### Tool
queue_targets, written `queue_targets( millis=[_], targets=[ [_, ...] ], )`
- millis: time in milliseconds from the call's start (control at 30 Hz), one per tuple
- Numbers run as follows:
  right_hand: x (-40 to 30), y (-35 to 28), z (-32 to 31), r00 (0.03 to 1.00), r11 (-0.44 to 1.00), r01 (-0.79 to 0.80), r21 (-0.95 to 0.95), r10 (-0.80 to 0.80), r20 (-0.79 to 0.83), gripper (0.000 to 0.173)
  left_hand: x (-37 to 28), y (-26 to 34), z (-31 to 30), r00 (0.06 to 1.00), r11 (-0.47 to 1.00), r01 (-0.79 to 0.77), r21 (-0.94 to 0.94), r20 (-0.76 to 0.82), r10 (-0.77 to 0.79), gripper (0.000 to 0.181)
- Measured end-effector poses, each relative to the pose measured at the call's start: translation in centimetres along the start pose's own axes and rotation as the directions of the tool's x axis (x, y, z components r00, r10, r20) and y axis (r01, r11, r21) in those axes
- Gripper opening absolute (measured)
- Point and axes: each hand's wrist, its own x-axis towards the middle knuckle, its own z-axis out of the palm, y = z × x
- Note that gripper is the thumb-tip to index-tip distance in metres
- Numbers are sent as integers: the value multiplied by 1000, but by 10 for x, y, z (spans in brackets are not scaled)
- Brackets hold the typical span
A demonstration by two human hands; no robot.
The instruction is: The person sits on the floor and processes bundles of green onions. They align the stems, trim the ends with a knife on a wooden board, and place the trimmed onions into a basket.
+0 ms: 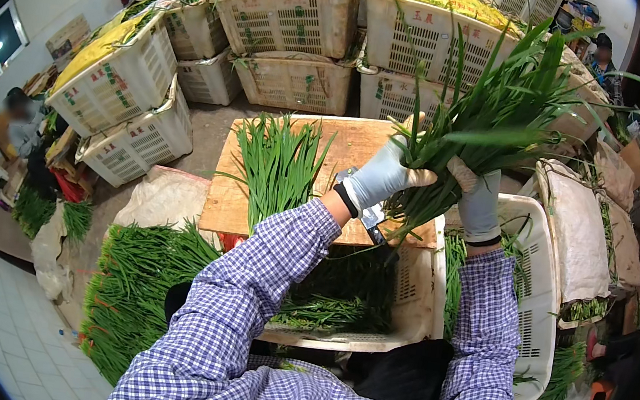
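Note:
A thick bunch of long green chive-like leaves (505, 109) is raised above the right part of a wooden board (351, 138). My left hand (386, 169), in a pale glove with bare-looking fingertips, grips its left side. On the opposite side my right hand (476, 198), gloved the same way, is closed around the lower stalks. Beneath my left hand lies a flat metal blade with a dark handle (375, 231), partly hidden by hand and leaves. Another spread of green leaves (279, 168) rests on the board's left half, its lower end behind my left sleeve.
The board spans a white plastic crate (417, 308) holding loose leaves. A second crate (538, 323) stands to the right. Tied green bundles (147, 287) lie at left. Stacked crates (288, 22) form a wall ahead. A person (24, 121) sits far left; others are in the background.

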Motion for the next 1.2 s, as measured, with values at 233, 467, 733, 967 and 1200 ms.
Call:
queue_targets(
  millis=[233,467,733,967,1200],
  targets=[
    [-3,-10,-6,997,996,-25,81,31,-70,33,-11,18,-15,996,796,-84,-600,-74,49,71],
    [-8,-37,19,994,995,-72,68,77,-75,34,-37,-15,-11,864,681,100,726,-402,303,54],
    [-12,-44,16,991,983,-133,-123,135,3,33,-44,35,-37,983,958,133,-253,159,-95,62],
    [-7,-44,1,909,917,-363,166,388,-154,31,-154,-16,-64,974,917,197,-347,-41,-225,60],
    [-11,-43,21,895,900,-383,206,417,-157,25,-224,-39,28,902,722,384,575,-68,-426,117]
  ],
)
